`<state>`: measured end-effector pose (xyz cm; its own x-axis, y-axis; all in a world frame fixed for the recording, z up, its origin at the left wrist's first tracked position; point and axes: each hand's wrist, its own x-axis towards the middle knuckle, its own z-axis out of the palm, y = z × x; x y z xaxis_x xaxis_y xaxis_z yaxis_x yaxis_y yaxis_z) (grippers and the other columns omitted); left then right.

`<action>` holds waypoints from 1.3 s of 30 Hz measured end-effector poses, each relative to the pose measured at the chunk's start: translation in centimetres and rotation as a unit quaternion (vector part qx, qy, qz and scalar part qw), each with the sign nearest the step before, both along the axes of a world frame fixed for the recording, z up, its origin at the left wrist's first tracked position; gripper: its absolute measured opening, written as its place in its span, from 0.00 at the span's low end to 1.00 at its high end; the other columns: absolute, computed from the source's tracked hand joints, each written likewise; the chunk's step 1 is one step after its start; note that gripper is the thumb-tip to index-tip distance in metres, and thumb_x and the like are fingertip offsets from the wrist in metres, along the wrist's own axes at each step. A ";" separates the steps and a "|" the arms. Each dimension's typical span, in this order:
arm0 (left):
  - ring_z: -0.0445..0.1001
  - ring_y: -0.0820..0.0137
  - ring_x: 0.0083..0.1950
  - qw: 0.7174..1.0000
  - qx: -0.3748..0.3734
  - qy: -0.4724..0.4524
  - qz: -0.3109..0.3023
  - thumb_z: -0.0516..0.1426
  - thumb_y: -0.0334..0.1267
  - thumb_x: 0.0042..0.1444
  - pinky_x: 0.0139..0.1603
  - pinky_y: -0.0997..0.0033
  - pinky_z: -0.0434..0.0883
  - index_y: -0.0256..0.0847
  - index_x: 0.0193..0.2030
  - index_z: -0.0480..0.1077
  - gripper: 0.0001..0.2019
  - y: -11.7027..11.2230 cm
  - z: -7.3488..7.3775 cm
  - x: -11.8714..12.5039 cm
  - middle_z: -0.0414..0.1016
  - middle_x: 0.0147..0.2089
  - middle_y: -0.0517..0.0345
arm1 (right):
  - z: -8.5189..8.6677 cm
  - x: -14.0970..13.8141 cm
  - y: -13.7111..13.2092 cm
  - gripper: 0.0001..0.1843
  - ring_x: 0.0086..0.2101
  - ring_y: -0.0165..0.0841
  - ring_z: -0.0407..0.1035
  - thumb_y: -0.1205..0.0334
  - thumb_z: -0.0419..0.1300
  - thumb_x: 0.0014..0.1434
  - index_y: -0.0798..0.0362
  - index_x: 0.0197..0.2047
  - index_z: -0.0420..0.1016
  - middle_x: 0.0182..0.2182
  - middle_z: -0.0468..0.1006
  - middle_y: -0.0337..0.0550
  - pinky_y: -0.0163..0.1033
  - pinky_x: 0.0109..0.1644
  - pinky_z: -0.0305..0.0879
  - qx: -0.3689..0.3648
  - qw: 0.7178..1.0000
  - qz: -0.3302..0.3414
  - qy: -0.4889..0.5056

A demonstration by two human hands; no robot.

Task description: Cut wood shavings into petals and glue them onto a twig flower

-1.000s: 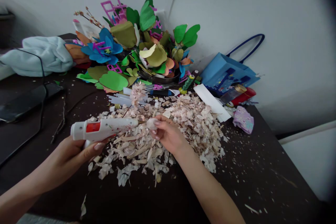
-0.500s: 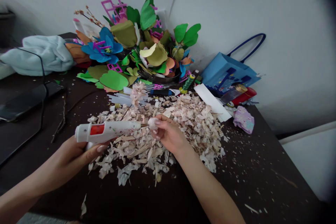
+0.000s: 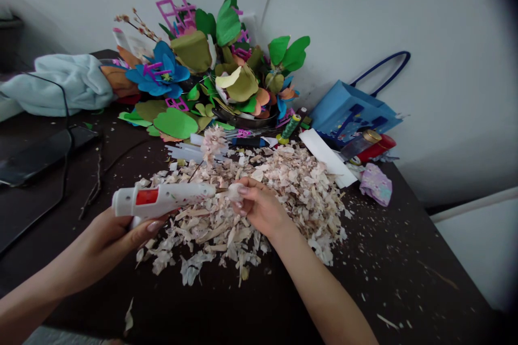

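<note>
My left hand (image 3: 117,240) is wrapped round the handle of a white glue gun (image 3: 178,197) with a red window in its side. The gun lies level, its metal nozzle pointing right at a small pale petal (image 3: 234,192). That petal is pinched between the fingertips of my right hand (image 3: 261,207), and the nozzle tip meets or nearly meets it. Below both hands spreads a heap of dry, pale petals and flakes (image 3: 299,194). A dried blossom on a thin twig (image 3: 213,143) rises behind the glue gun.
Paper flowers and leaves (image 3: 238,83) in a dark dish stand at the back. To the right are a blue bag (image 3: 348,110), a white strip (image 3: 328,157) and a lilac crumpled piece (image 3: 376,184). A phone (image 3: 44,155), black cable (image 3: 67,161) and bare twigs (image 3: 97,178) lie left.
My left hand has drawn the glue gun slightly left and up. The right hand keeps its pinch on the petal and has hardly moved.
</note>
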<state>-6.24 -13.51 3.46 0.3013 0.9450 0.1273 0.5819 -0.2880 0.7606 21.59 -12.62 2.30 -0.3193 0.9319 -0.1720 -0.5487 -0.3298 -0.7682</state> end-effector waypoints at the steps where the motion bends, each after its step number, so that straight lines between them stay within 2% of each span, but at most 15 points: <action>1: 0.69 0.69 0.17 1.000 0.003 -0.011 -0.022 0.57 0.48 0.51 0.16 0.75 0.68 0.47 0.33 0.78 0.12 0.0 -0.1 -0.1 0.75 0.19 0.61 | 0.0 0.0 0.0 0.06 0.21 0.24 0.56 0.63 0.68 0.47 0.52 0.26 0.74 0.21 0.68 0.34 0.33 0.23 0.49 -0.001 1.000 0.000 -0.001; 3: 0.69 0.69 0.17 0.998 0.010 -0.028 -0.051 0.57 0.45 0.52 0.15 0.75 0.67 0.47 0.35 0.77 0.09 -0.1 -0.3 -0.3 0.75 0.20 0.61 | 0.0 0.0 0.1 0.06 0.21 0.24 0.56 0.63 0.68 0.47 0.52 0.26 0.74 0.22 0.70 0.34 0.33 0.23 0.49 0.001 1.000 -0.002 -0.001; 9: 0.73 0.68 0.22 0.997 0.016 -0.029 -0.070 0.57 0.42 0.53 0.19 0.77 0.69 0.47 0.35 0.75 0.07 -0.2 -0.5 -0.6 0.78 0.24 0.60 | 0.1 0.0 0.0 0.06 0.20 0.24 0.57 0.63 0.68 0.48 0.52 0.25 0.74 0.21 0.70 0.34 0.33 0.23 0.51 0.004 1.000 -0.001 -0.007; 14: 0.70 0.71 0.20 0.998 0.024 -0.013 -0.064 0.56 0.43 0.55 0.18 0.78 0.68 0.43 0.37 0.75 0.09 0.1 -0.2 -0.3 0.77 0.23 0.60 | 0.2 -0.1 0.0 0.06 0.20 0.24 0.57 0.64 0.69 0.46 0.52 0.25 0.75 0.20 0.69 0.33 0.32 0.22 0.49 -0.005 1.000 -0.006 0.003; 19: 0.71 0.71 0.22 0.998 0.030 -0.003 -0.056 0.56 0.44 0.55 0.19 0.78 0.68 0.41 0.40 0.77 0.12 0.3 0.1 -0.1 0.79 0.26 0.59 | 0.0 -0.1 0.1 0.06 0.20 0.24 0.56 0.64 0.68 0.46 0.52 0.25 0.74 0.19 0.67 0.33 0.32 0.22 0.50 0.004 1.000 0.002 0.000; 23: 0.73 0.69 0.24 0.999 0.002 0.001 -0.052 0.56 0.45 0.54 0.22 0.77 0.70 0.43 0.42 0.78 0.14 0.2 -0.2 -0.5 0.79 0.26 0.59 | 0.0 0.0 0.0 0.05 0.21 0.24 0.56 0.64 0.68 0.46 0.52 0.26 0.74 0.20 0.67 0.33 0.32 0.22 0.51 0.010 1.000 0.008 -0.008; 25: 0.75 0.66 0.27 0.999 -0.018 -0.005 -0.050 0.56 0.46 0.54 0.26 0.74 0.73 0.45 0.43 0.78 0.15 0.1 -0.6 -0.8 0.81 0.29 0.57 | 0.0 0.0 0.0 0.05 0.21 0.24 0.56 0.63 0.68 0.47 0.51 0.26 0.75 0.20 0.68 0.33 0.32 0.23 0.51 0.009 1.000 0.005 -0.010; 28: 0.78 0.62 0.32 0.998 -0.040 -0.022 -0.046 0.57 0.46 0.53 0.27 0.72 0.75 0.48 0.42 0.78 0.13 -0.1 -1.3 -1.3 0.82 0.32 0.55 | -0.1 0.0 0.1 0.06 0.21 0.24 0.58 0.63 0.68 0.47 0.52 0.26 0.75 0.21 0.70 0.34 0.32 0.22 0.52 0.001 1.000 -0.003 -0.009; 31: 0.78 0.61 0.31 0.997 -0.049 -0.033 -0.040 0.59 0.46 0.51 0.26 0.71 0.75 0.50 0.39 0.78 0.11 -0.3 -1.6 -1.6 0.81 0.29 0.55 | -0.2 0.0 0.1 0.06 0.21 0.24 0.58 0.63 0.69 0.46 0.52 0.27 0.75 0.22 0.72 0.35 0.32 0.22 0.52 -0.009 1.000 -0.009 -0.001; 37: 0.78 0.62 0.28 0.997 -0.047 -0.034 -0.049 0.58 0.47 0.51 0.28 0.70 0.76 0.49 0.38 0.79 0.11 -0.6 -0.9 -0.8 0.81 0.29 0.56 | -0.4 0.1 0.1 0.05 0.21 0.24 0.59 0.64 0.69 0.49 0.52 0.27 0.76 0.23 0.73 0.35 0.31 0.23 0.52 0.000 1.000 0.002 0.015; 39: 0.76 0.63 0.27 0.999 -0.026 -0.012 -0.018 0.58 0.50 0.50 0.26 0.70 0.75 0.46 0.34 0.78 0.13 -0.5 -0.7 -0.6 0.80 0.27 0.55 | -0.4 0.1 0.0 0.04 0.21 0.24 0.59 0.64 0.68 0.50 0.52 0.28 0.76 0.23 0.72 0.35 0.32 0.23 0.53 0.008 1.000 0.011 0.015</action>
